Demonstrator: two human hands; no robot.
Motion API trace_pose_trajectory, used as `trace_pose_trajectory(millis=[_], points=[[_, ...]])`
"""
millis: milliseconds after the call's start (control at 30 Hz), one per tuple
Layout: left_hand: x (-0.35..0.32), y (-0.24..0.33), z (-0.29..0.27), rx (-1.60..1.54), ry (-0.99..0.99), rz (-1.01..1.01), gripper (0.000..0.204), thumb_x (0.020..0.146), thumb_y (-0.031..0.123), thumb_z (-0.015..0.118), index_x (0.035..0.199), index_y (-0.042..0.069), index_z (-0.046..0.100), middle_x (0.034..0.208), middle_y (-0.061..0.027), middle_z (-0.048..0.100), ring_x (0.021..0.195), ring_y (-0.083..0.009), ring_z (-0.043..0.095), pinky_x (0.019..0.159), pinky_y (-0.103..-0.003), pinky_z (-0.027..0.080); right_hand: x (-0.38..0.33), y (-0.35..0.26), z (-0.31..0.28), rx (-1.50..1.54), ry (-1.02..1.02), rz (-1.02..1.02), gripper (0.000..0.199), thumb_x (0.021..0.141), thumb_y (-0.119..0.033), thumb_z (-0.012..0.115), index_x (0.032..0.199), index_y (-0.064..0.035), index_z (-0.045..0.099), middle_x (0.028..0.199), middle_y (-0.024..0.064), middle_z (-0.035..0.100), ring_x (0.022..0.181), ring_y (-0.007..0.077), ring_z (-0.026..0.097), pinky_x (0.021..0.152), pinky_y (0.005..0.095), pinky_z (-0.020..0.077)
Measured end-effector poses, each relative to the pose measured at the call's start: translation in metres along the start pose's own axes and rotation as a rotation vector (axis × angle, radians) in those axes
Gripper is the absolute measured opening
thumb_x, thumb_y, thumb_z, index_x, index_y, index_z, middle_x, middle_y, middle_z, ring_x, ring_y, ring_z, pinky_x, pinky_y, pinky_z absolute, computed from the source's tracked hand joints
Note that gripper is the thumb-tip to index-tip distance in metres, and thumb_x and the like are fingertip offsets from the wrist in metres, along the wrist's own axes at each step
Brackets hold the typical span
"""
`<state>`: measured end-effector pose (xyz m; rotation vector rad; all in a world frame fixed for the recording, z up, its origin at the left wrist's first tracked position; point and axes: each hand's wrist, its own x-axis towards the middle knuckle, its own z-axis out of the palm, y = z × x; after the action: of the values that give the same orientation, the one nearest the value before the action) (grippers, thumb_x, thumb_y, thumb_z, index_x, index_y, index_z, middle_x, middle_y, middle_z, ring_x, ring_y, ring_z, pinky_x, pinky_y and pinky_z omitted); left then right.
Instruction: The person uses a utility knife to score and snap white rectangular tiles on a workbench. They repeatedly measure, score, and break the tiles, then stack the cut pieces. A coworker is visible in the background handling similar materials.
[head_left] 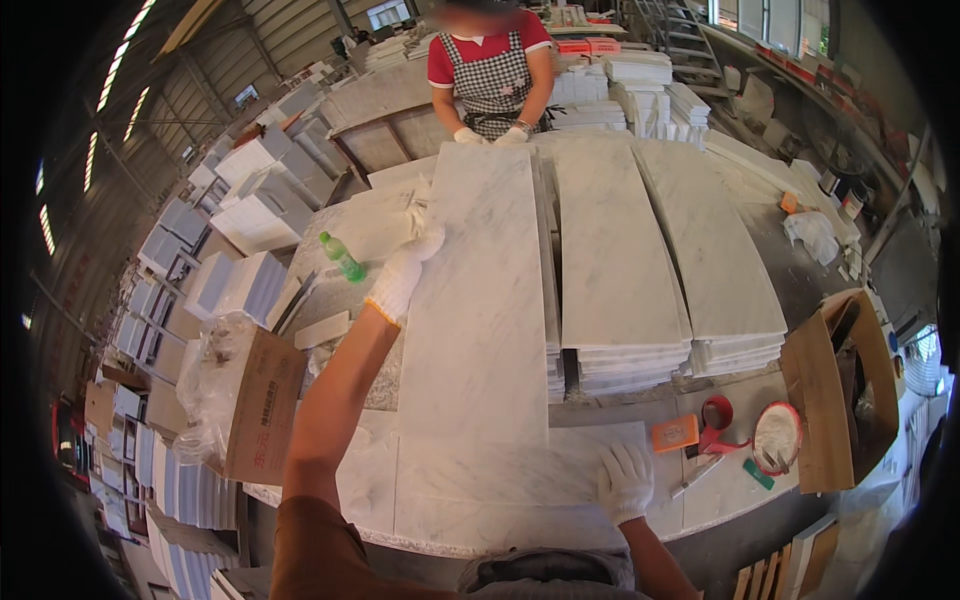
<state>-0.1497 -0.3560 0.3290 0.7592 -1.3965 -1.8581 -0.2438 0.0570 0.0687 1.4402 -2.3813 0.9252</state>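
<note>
- Marble slab [480, 330], long, white and grey-veined, lies lengthwise on the worktable [720, 490]
- left hand [405, 270], gloved, grips its left edge
- right hand [625, 480], gloved, presses flat near its close end
- co-worker's gloved hands [490, 136] hold the far end
- green bottle [342, 257] stands left; stacked slabs [660, 270] lie right
</note>
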Motion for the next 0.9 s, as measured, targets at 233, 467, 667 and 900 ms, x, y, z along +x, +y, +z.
trace_pose_trajectory(millis=[233,467,667,900], points=[[0.066,0.003,0.001,0.097,-0.061,0.033,0.036,0.097,0.021,0.066,0.128,0.002,0.062,0.115,-0.0080,0.070,0.099,-0.0191,0.068,0.090,-0.035,0.055,0.012,-0.005,-0.001,-0.021,-0.008,-0.008,0.028,0.079,-0.016,0.069,0.107,-0.0111,0.073,0.116,0.0066,0.068,0.113,0.0309,0.061,0.100,0.0474,0.0478],[0.114,-0.017,-0.010,0.051,-0.067,-0.118,0.034,0.097,0.021,0.067,0.125,0.002,0.063,0.113,-0.0074,0.070,0.096,-0.0194,0.068,0.087,-0.037,0.056,0.016,-0.006,0.002,-0.072,-0.032,-0.002,0.025,0.079,-0.016,0.068,0.103,-0.0120,0.073,0.114,0.0057,0.068,0.110,0.0304,0.062,0.101,0.0475,0.0479],[0.140,-0.038,-0.035,0.153,0.018,-0.073,0.034,0.094,0.024,0.071,0.120,0.003,0.064,0.111,-0.0068,0.070,0.094,-0.0180,0.067,0.086,-0.036,0.055,0.013,-0.008,0.008,-0.068,-0.040,-0.005,0.029,0.077,-0.012,0.067,0.106,-0.0109,0.073,0.114,0.0074,0.069,0.113,0.0319,0.062,0.101,0.0489,0.0465],[0.144,-0.028,-0.013,1.211,0.136,0.173,0.048,0.091,0.044,0.063,0.108,0.000,0.069,0.112,-0.0185,0.071,0.099,-0.0304,0.069,0.087,-0.043,0.054,0.004,0.003,0.011,-0.065,-0.119,0.031,0.030,0.079,-0.013,0.067,0.109,-0.0111,0.073,0.116,0.0079,0.069,0.113,0.0324,0.061,0.103,0.0493,0.0455]])
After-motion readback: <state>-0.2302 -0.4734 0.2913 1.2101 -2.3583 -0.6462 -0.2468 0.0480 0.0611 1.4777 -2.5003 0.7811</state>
